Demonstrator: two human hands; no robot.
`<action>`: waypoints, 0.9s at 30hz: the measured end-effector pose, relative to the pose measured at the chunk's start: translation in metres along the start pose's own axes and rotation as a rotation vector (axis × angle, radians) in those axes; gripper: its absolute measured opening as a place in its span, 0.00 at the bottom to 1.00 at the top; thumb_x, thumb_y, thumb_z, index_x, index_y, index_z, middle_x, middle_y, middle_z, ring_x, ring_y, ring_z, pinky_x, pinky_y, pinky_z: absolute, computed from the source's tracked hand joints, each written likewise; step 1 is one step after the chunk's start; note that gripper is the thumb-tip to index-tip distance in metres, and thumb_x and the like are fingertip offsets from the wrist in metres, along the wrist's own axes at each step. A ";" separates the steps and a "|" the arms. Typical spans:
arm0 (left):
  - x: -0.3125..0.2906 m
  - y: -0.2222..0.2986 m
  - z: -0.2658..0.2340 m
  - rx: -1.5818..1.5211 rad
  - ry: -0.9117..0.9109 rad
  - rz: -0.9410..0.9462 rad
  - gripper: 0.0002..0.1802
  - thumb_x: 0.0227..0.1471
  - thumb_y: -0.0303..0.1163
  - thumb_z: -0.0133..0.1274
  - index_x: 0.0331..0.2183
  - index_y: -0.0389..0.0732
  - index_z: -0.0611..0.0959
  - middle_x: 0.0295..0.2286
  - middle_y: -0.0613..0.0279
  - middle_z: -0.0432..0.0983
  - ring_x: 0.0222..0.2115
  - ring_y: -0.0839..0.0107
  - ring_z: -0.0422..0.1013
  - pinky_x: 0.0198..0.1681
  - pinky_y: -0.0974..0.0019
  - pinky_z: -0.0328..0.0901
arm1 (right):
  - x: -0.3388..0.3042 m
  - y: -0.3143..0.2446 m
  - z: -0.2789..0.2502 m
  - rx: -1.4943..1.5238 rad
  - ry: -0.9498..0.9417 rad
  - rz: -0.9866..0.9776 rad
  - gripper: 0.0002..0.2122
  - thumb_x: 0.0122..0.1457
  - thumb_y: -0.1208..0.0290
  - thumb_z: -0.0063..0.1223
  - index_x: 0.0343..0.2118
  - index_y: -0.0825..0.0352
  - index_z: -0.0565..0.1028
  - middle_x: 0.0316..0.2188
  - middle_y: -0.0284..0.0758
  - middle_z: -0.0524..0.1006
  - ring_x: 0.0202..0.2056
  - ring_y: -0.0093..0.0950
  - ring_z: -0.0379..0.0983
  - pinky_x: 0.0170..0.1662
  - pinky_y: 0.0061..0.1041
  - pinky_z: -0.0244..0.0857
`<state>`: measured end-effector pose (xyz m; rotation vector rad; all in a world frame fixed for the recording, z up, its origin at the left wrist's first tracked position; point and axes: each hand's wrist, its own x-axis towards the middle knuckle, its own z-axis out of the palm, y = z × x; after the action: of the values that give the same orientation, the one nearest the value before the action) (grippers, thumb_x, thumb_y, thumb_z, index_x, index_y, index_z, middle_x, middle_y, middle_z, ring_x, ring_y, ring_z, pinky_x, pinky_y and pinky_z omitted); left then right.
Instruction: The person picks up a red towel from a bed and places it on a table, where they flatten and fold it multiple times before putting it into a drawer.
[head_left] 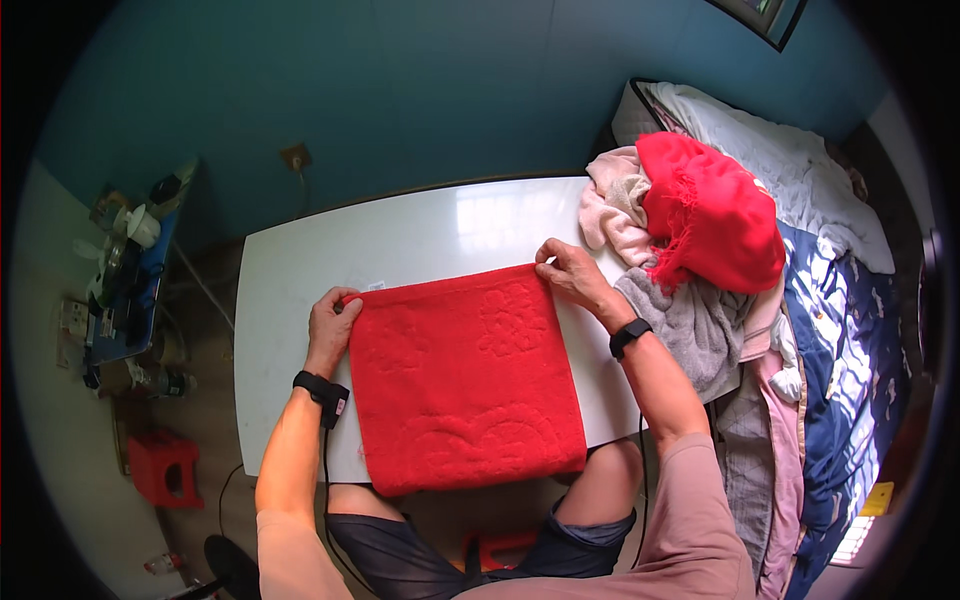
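Note:
A red towel [465, 375] with a raised pattern is spread over the near part of the white table [300, 270], its near edge hanging past the table's front above my lap. My left hand [332, 325] pinches its far left corner. At the far right corner, my right hand [572, 270] grips the towel between thumb and fingers. A small pale tag shows at the far edge beside my left hand. Both wrists wear black bands.
Piled at the table's right are a red fringed cloth [715, 215], a pale pink cloth [615, 205] and a grey towel [680, 320]. Beyond lies a bed with a dark blue patterned cover [850, 370]. At left stand a cluttered side table [140, 300] and a red stool [165, 470].

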<state>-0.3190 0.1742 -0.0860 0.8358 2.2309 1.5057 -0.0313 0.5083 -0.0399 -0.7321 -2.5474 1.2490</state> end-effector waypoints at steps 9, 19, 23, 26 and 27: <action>-0.006 0.028 0.009 0.327 0.116 -0.025 0.18 0.49 0.34 0.60 0.44 0.43 0.82 0.25 0.60 0.78 0.28 0.68 0.75 0.34 0.63 0.69 | -0.007 -0.014 0.017 -0.310 0.106 -0.108 0.09 0.55 0.68 0.56 0.37 0.64 0.77 0.34 0.41 0.78 0.38 0.41 0.77 0.44 0.39 0.69; 0.044 0.047 0.023 0.361 0.084 -0.001 0.25 0.46 0.33 0.59 0.49 0.43 0.79 0.29 0.59 0.79 0.31 0.63 0.76 0.38 0.60 0.70 | 0.041 0.018 0.003 -0.072 0.292 0.036 0.09 0.53 0.71 0.56 0.36 0.68 0.79 0.33 0.45 0.80 0.38 0.44 0.77 0.44 0.39 0.70; 0.037 0.055 0.029 0.616 0.101 0.002 0.30 0.49 0.33 0.57 0.54 0.39 0.73 0.45 0.50 0.74 0.46 0.56 0.72 0.49 0.55 0.67 | 0.039 0.000 0.008 -0.353 0.342 -0.017 0.20 0.58 0.68 0.56 0.52 0.70 0.71 0.49 0.52 0.74 0.49 0.47 0.73 0.54 0.40 0.66; 0.015 0.060 0.028 0.699 0.104 0.378 0.34 0.51 0.36 0.56 0.58 0.36 0.69 0.56 0.45 0.65 0.58 0.49 0.62 0.60 0.51 0.59 | 0.024 -0.026 0.027 -0.444 0.324 -0.409 0.29 0.62 0.65 0.54 0.62 0.74 0.60 0.60 0.56 0.64 0.61 0.51 0.61 0.65 0.41 0.56; 0.005 0.062 0.027 0.706 0.111 0.377 0.34 0.51 0.36 0.56 0.58 0.36 0.69 0.56 0.45 0.65 0.58 0.49 0.62 0.60 0.51 0.59 | 0.016 -0.042 0.041 -0.461 0.222 -0.434 0.29 0.63 0.63 0.52 0.63 0.74 0.59 0.63 0.56 0.61 0.63 0.51 0.59 0.66 0.42 0.54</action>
<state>-0.2901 0.2140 -0.0394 1.4657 2.8532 0.8741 -0.0758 0.4670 -0.0329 -0.3320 -2.6262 0.4267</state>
